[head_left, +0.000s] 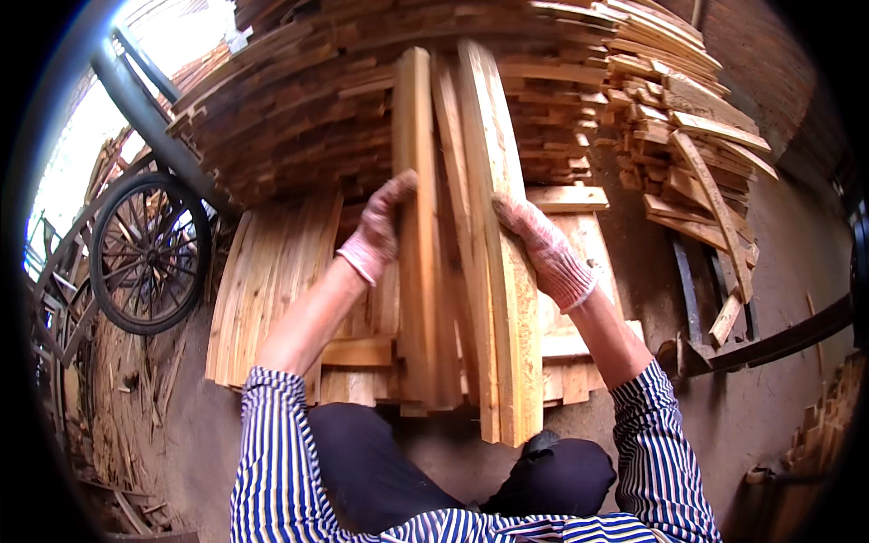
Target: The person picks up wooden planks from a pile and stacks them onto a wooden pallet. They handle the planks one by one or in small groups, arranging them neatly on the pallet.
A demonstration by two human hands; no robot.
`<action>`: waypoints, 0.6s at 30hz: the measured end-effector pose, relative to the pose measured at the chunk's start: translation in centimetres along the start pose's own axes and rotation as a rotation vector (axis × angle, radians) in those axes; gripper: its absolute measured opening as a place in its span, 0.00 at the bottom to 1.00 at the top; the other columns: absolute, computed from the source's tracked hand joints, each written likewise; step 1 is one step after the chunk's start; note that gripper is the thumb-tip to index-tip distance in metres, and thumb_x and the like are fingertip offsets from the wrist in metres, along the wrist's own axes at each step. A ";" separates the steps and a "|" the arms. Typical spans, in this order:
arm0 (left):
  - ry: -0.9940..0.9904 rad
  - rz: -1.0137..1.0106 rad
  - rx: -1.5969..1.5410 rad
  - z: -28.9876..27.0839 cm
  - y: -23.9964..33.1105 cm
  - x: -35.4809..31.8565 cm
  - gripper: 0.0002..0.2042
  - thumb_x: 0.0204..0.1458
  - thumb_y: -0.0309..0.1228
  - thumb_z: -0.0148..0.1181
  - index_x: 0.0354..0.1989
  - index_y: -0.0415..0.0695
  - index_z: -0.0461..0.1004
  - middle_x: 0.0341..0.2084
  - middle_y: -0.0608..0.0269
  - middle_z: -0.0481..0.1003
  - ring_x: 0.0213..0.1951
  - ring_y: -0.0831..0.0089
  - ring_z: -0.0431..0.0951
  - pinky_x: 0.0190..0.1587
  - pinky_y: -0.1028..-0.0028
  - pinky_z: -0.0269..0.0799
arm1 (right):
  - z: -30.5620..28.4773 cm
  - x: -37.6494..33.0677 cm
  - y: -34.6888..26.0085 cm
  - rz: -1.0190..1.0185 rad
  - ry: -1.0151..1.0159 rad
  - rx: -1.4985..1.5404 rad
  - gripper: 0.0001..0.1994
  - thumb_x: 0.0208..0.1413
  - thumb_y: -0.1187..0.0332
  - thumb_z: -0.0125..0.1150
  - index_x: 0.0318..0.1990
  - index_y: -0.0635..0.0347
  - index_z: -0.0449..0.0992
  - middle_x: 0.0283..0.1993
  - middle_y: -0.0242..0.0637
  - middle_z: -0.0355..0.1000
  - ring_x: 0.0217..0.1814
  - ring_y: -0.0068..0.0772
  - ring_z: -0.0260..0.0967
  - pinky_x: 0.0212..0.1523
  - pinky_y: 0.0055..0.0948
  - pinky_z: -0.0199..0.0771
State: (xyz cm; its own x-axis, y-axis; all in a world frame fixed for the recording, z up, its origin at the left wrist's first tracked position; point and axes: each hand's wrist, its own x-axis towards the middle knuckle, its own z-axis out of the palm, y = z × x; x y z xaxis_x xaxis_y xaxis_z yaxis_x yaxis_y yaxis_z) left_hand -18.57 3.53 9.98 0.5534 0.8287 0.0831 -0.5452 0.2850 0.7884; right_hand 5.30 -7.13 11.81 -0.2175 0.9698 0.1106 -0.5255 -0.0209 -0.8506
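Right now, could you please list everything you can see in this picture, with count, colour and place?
planks: several, pale tan, held upright at centre between both hands
flat boards: a layer, light tan, on the ground under the planks
wood stack: one large, reddish brown, behind, top centre
side stack: one, tan, upper right, some boards slipping off
wheel: one, dark, spoked, left
metal bar: one, dark, lower right
ground: grey-brown dirt, right side
sleeves: two, blue and white striped, lower edge
left hand: pink-white glove, gripping the left plank
right hand: pink-white glove, gripping the right plank
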 end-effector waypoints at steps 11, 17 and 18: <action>0.361 -0.283 -0.043 -8.7 -1.8 -9.5 0.29 0.55 0.51 0.65 0.52 0.36 0.74 0.42 0.48 0.75 0.42 0.58 0.80 0.42 0.60 0.87 | -7.3 -1.8 5.3 0.646 0.399 -1.189 0.29 0.61 0.46 0.64 0.56 0.65 0.75 0.41 0.40 0.81 0.41 0.34 0.77 0.42 0.32 0.80; 0.426 -0.029 0.021 -11.5 5.2 -14.3 0.23 0.60 0.51 0.62 0.50 0.43 0.80 0.39 0.50 0.80 0.37 0.58 0.85 0.35 0.63 0.90 | -0.4 -2.6 6.8 0.521 0.569 -1.754 0.33 0.56 0.52 0.68 0.64 0.56 0.62 0.57 0.61 0.73 0.58 0.53 0.77 0.52 0.51 0.79; 0.365 -0.029 -0.067 -14.3 6.4 -14.9 0.22 0.60 0.49 0.62 0.52 0.44 0.80 0.43 0.52 0.81 0.40 0.59 0.85 0.34 0.59 0.90 | -0.8 -2.6 7.0 0.477 0.599 -1.708 0.33 0.56 0.54 0.67 0.65 0.55 0.62 0.56 0.60 0.73 0.58 0.54 0.76 0.52 0.52 0.78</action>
State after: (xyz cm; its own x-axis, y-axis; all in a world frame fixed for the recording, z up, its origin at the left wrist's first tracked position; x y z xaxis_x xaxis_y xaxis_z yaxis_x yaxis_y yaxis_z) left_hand -39.31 -0.11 5.13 0.3144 0.9338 -0.1710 -0.5797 0.3315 0.7443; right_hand 2.89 -9.57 5.18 0.4003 0.9097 -0.1106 0.8510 -0.4137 -0.3235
